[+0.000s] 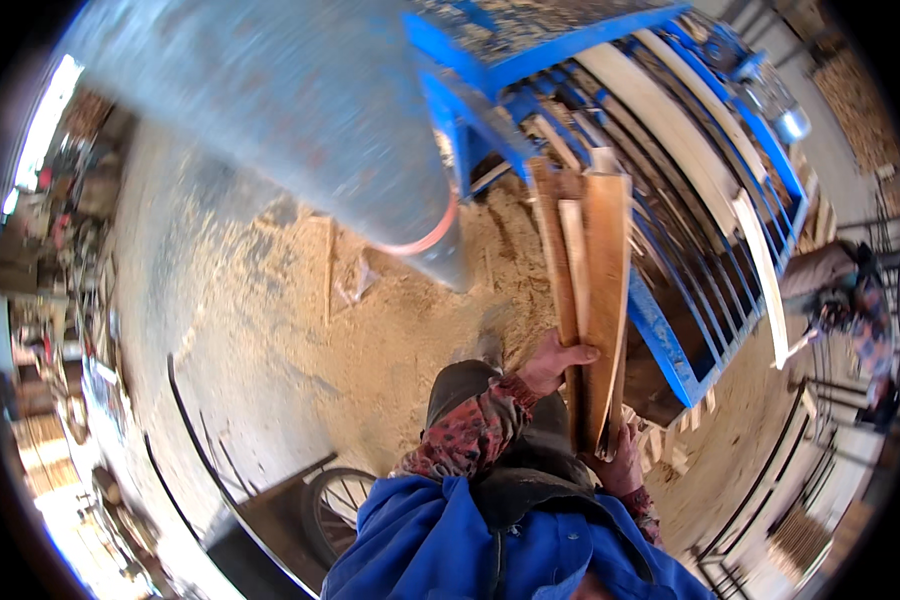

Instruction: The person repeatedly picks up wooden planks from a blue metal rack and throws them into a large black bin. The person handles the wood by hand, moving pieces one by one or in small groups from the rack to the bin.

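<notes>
In front of my body I carry a bundle of several wooden boards (607,290), their far ends pointing toward the blue metal rack. My left hand (558,362) is wrapped round the bundle from its left side, thumb lying across the top board. Down at the near end, my right hand (618,462) grips the boards from the right; part of its fingers is hidden by the wood. Just beyond the bundle stands the slatted blue rack (675,375), with long pale boards (660,125) lying across its bars.
A large grey-blue metal cylinder (300,110) fills the upper left. Sawdust covers the floor (270,340), with a loose wood strip (328,270) on it. A wheeled cart (335,510) stands at lower left. Another person (855,310) is at the far right, beside the rack.
</notes>
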Demonstrator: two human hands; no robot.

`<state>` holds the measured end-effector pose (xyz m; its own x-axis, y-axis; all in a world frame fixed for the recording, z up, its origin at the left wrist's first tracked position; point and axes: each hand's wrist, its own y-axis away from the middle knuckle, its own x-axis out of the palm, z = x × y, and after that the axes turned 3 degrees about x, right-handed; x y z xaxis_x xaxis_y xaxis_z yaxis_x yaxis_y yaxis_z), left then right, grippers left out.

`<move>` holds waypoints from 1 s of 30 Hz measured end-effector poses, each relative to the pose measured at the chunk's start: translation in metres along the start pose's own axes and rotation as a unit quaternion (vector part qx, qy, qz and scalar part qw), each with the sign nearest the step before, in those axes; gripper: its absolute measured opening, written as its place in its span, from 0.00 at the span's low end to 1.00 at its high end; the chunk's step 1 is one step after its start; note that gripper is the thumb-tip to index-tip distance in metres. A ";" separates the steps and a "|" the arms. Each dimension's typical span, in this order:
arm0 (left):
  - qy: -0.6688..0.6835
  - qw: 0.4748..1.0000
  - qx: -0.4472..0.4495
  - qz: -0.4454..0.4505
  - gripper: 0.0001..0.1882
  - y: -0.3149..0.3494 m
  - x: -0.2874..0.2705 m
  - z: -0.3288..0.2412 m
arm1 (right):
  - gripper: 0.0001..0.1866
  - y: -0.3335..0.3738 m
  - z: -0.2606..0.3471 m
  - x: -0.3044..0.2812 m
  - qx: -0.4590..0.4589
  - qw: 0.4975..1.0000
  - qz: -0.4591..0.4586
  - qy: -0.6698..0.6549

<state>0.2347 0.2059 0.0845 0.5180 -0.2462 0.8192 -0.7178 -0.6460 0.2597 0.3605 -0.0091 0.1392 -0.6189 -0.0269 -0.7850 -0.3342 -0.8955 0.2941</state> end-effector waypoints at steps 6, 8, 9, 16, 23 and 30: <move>-0.026 0.999 0.019 0.025 0.31 0.031 0.007 0.018 | 0.43 0.031 -0.032 0.017 -0.006 0.998 0.067 -0.014; -0.042 0.998 0.036 0.018 0.31 0.046 0.008 0.029 | 0.43 0.040 -0.041 0.020 -0.069 0.995 0.077 -0.002; -0.051 0.998 0.045 0.014 0.31 0.054 0.008 0.033 | 0.42 0.044 -0.045 0.022 -0.089 0.993 0.073 -0.004; -0.057 0.996 0.072 -0.003 0.30 0.114 0.006 0.052 | 0.38 0.078 -0.081 0.050 -0.214 0.975 0.063 0.000; 0.021 0.987 0.141 -0.070 0.24 0.190 -0.031 0.060 | 0.44 0.098 -0.048 0.070 -0.224 0.958 0.176 0.019; 0.113 0.946 0.249 -0.173 0.31 0.318 -0.117 0.059 | 0.44 0.129 0.024 0.133 -0.257 0.919 0.291 0.074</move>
<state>-0.0267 -0.0135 0.0416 0.5295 0.1663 0.8319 -0.1864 -0.9338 0.3053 0.2177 -0.1172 0.0856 -0.4697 -0.5940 -0.6531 0.4254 -0.8005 0.4222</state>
